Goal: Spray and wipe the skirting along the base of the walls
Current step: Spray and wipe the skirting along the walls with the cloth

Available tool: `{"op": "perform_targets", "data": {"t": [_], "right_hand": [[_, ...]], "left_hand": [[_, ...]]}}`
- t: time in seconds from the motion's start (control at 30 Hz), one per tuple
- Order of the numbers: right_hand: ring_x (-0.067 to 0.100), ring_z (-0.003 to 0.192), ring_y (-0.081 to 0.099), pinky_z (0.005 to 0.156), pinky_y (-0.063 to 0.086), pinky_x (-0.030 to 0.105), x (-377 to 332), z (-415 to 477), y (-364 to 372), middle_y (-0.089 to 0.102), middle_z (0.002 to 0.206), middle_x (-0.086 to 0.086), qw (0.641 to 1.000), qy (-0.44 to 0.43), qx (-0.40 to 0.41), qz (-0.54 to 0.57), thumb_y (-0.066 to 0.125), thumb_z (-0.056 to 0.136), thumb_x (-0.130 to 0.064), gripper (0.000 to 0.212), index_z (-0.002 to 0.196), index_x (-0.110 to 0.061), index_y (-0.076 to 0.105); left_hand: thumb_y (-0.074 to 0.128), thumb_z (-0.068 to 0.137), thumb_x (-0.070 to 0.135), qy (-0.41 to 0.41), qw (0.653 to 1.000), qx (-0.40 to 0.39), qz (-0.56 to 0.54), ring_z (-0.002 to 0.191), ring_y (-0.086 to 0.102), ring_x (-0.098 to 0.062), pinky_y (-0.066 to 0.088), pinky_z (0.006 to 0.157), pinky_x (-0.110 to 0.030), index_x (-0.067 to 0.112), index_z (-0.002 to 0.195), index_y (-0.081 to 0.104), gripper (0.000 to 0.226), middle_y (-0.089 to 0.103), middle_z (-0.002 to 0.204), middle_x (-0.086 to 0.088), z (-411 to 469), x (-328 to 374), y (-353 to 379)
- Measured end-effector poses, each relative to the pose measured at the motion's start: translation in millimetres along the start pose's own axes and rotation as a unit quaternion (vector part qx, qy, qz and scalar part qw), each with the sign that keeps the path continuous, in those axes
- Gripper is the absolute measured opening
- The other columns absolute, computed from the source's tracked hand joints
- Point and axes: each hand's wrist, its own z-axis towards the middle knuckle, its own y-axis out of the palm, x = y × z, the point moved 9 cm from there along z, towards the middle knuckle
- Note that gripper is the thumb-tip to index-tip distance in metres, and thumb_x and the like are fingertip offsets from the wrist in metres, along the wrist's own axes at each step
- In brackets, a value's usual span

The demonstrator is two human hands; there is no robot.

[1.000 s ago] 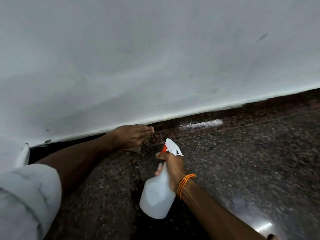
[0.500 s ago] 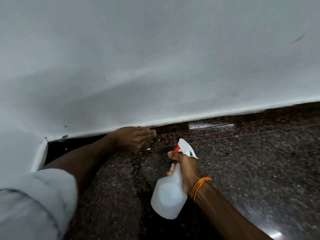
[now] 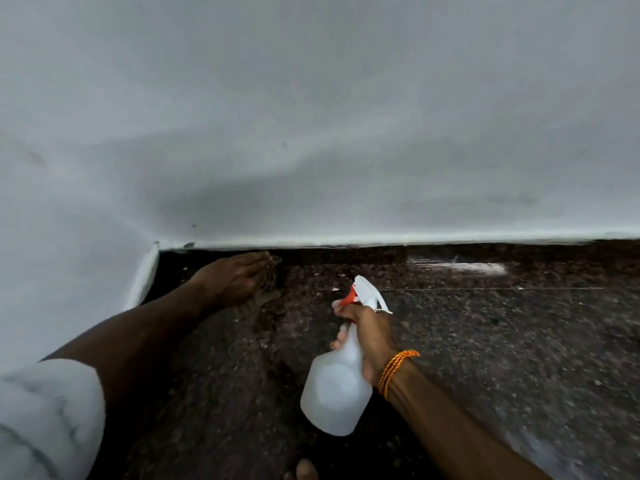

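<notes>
Left hand [image 3: 239, 278] — fingers straight and together, palm down, pressing a striped cloth [image 3: 272, 284] against the dark skirting [image 3: 381, 252], just right of the wall corner. Only the cloth's edge shows past the fingers.

Right hand [image 3: 372, 336] wraps the neck of a translucent white spray bottle [image 3: 336, 393], index finger curled on the orange trigger [image 3: 349, 299]. The nozzle points toward the skirting. The bottle is held above the speckled granite floor [image 3: 519, 358], apart from the left hand.

Pale streak [image 3: 457, 266] on the skirting further right — wet or glare, cannot tell. Orange thread band [image 3: 396, 368] on the right wrist. White wall [image 3: 311, 133] above.
</notes>
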Motion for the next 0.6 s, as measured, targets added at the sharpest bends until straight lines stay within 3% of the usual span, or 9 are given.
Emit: {"op": "perform_targets", "data": {"t": [0.1,0.23,0.3,0.37,0.43,0.5,0.6], "right_hand": [[0.018,0.039,0.044,0.048,0.044,0.027,18,3,28,0.047,0.047,0.008,0.999,0.013,-0.033,-0.026,0.060,0.088,-0.004,0.015,0.098,-0.003,0.071],[0.018,0.038,0.044,0.047,0.045,0.027,29,5,62,0.047,0.047,0.008,0.996,0.022,-0.068,-0.056,0.058,0.088,-0.002,0.021,0.105,0.004,0.069],[0.018,0.037,0.043,0.045,0.044,0.027,32,8,72,0.046,0.046,0.008,0.995,0.026,-0.073,-0.056,0.056,0.088,0.000,0.029,0.113,0.008,0.066],[0.018,0.035,0.043,0.044,0.044,0.026,36,11,76,0.046,0.045,0.007,0.996,0.031,-0.072,-0.051,0.056,0.087,0.000,0.041,0.128,0.006,0.061],[0.018,0.036,0.042,0.043,0.044,0.026,39,15,75,0.046,0.045,0.007,0.996,0.036,-0.072,-0.041,0.058,0.087,0.000,0.051,0.139,0.002,0.055],[0.018,0.036,0.042,0.044,0.043,0.026,36,18,71,0.045,0.046,0.008,0.996,0.034,-0.072,-0.029,0.059,0.088,0.000,0.051,0.139,0.001,0.055],[0.019,0.037,0.042,0.045,0.041,0.027,27,25,61,0.045,0.046,0.009,0.998,0.028,-0.055,-0.018,0.058,0.089,0.002,0.034,0.122,0.006,0.062]], "left_hand": [[0.037,0.088,0.007,-0.121,0.991,-0.062,-0.010,0.131,0.052,-0.031,0.046,0.106,-0.043,-0.004,0.136,0.052,0.051,0.050,0.143,-0.018,-52,-20,-1],[0.032,0.082,0.007,-0.155,0.984,-0.091,0.005,0.115,0.064,-0.031,0.053,0.093,-0.038,-0.006,0.117,0.068,0.052,0.066,0.124,-0.020,-85,-21,-24],[0.032,0.083,0.007,-0.134,0.986,-0.097,0.016,0.118,0.063,-0.029,0.047,0.101,-0.035,-0.005,0.118,0.068,0.052,0.064,0.127,-0.019,-86,-14,-27],[0.031,0.088,0.006,-0.108,0.988,-0.108,0.019,0.126,0.057,-0.030,0.032,0.115,-0.038,-0.006,0.124,0.064,0.050,0.059,0.135,-0.020,-87,-10,-21],[0.035,0.092,0.008,-0.053,0.995,-0.081,0.036,0.132,0.050,-0.031,0.017,0.120,-0.038,-0.006,0.129,0.060,0.047,0.053,0.141,-0.020,-78,-7,-16],[0.039,0.096,0.010,0.020,0.999,-0.034,0.026,0.137,0.045,-0.029,0.022,0.119,-0.038,-0.005,0.132,0.057,0.043,0.048,0.146,-0.018,-61,2,-10],[0.046,0.099,0.009,0.138,0.990,0.011,0.006,0.138,0.044,-0.024,0.036,0.114,-0.036,-0.003,0.129,0.061,0.036,0.050,0.146,-0.014,-15,18,2]]}}
